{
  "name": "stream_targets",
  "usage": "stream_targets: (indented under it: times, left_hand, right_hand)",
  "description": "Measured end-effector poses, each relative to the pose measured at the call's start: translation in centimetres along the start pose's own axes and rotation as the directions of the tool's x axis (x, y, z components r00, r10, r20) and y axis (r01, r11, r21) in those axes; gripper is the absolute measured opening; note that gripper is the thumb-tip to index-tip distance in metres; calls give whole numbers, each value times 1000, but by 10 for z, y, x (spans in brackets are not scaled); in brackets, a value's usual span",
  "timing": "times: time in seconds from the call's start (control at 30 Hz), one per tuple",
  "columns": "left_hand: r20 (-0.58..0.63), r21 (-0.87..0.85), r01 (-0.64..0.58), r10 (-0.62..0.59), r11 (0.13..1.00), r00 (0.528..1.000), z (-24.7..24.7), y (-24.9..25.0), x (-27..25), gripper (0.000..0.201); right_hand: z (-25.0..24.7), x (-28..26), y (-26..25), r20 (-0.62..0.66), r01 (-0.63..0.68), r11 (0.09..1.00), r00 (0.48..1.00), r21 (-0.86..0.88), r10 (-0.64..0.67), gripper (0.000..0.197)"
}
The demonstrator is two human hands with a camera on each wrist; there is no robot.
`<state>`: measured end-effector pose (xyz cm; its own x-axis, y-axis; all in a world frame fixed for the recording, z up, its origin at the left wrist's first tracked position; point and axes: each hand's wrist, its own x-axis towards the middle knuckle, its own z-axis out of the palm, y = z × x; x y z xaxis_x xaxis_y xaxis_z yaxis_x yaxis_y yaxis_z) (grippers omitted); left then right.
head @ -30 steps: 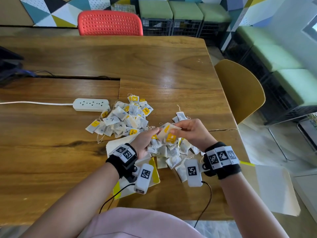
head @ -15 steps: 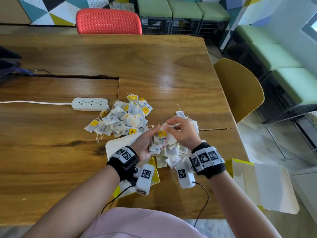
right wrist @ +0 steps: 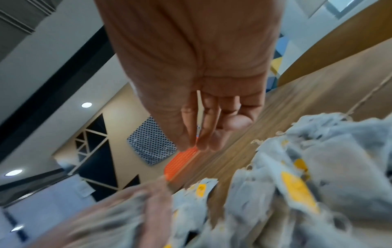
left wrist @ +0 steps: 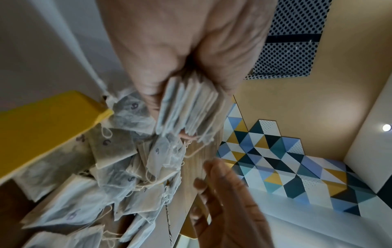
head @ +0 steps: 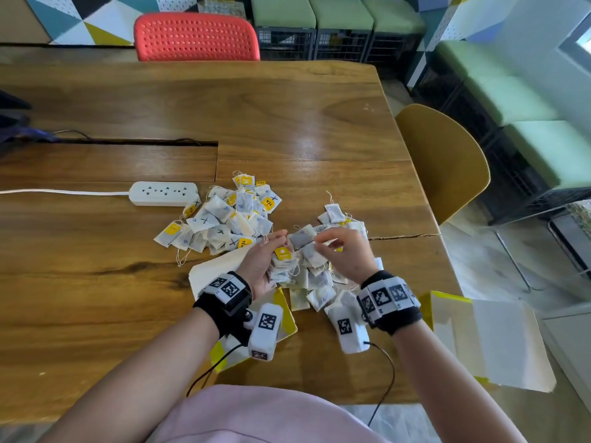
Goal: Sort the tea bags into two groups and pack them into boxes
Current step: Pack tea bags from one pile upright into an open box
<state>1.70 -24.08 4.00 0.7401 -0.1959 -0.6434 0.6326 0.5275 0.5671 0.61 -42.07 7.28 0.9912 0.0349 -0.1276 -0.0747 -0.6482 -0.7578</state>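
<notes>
My left hand [head: 274, 249] grips a stack of tea bags [left wrist: 187, 114] topped by a yellow tag [head: 283, 253]. My right hand [head: 322, 243] is beside it, thumb and fingers pinching a single tea bag [right wrist: 199, 107] seen edge-on. Below both hands lies a loose heap of bags marked with a digit [head: 315, 281]. A second heap, marked with crosses [head: 228, 217], lies farther back on the left. A flattened white and yellow box [head: 209, 273] sits under my left wrist. Another box [head: 489, 340] overhangs the table's right edge.
A white power strip [head: 163, 194] with its cable lies left of the cross-marked heap. A yellow chair [head: 447, 167] stands at the table's right side and a red chair [head: 195, 36] at the far side. The wooden table [head: 96, 266] has a cable slot at back left.
The tagged bag both hands held up now lies on the stack in my left hand. My right hand moved left and slightly away, and now pinches another bag.
</notes>
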Motion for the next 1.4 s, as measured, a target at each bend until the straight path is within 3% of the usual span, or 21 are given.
stream_targets:
  times: [0.1, 0.23, 0.3, 0.43, 0.53, 0.6, 0.67, 0.8, 0.97, 1.13, 1.27, 1.4]
  left_hand:
    - [60, -46, 31, -28, 998, 998, -3, 8, -5, 6]
    - [103, -44, 73, -68, 996, 992, -4, 11, -12, 9]
    - [103, 10, 71, -71, 997, 992, -3, 10, -13, 10]
    - [81, 46, 80, -84, 996, 993, -2, 8, -12, 13]
    - [61, 74, 86, -90, 994, 994, -3, 7, -10, 16]
    - [45, 74, 74, -78, 994, 996, -3, 6, -8, 14]
    - [25, 65, 72, -73, 995, 997, -2, 6, -6, 10]
    - [-7, 120, 78, -78, 990, 997, 6, 5, -3, 7]
    - [-16, 126, 107, -105, 986, 994, 13, 2, 3, 8]
    - [-5, 168, 99, -100, 981, 995, 18, 6, 5, 5]
    - [91, 178, 83, -100, 981, 991, 27, 10, 0, 10]
    - [228, 252, 103, -162, 962, 960, 33, 8, -11, 34]
  right_hand:
    - [-19, 28, 33, -101, -199, 968, 977, -152, 186, 20]
    - [-27, 61, 68, -155, -445, 844, 896, -301, 417, 30]
    - [-25, 67, 71, -156, -508, 804, 861, -309, 484, 21]
    - [-22, 73, 68, -125, -565, 790, 825, -239, 552, 38]
    - [-27, 68, 63, -121, -591, 796, 807, -132, 579, 26]
    - [-32, 63, 64, -94, -573, 814, 819, -96, 566, 12]
    - [-35, 55, 62, -73, -532, 844, 846, -62, 528, 22]
    - [-43, 36, 51, -46, -404, 903, 909, 142, 414, 15]
    - [-55, 17, 26, -13, -329, 826, 927, 458, 376, 5]
    - [-71, -1, -6, 199, -203, 881, 972, 427, 127, 14]
    - [-73, -4, -29, 401, -82, 957, 915, 278, -38, 12]
    - [-54, 3, -39, 455, 6, 993, 888, 120, -60, 19]
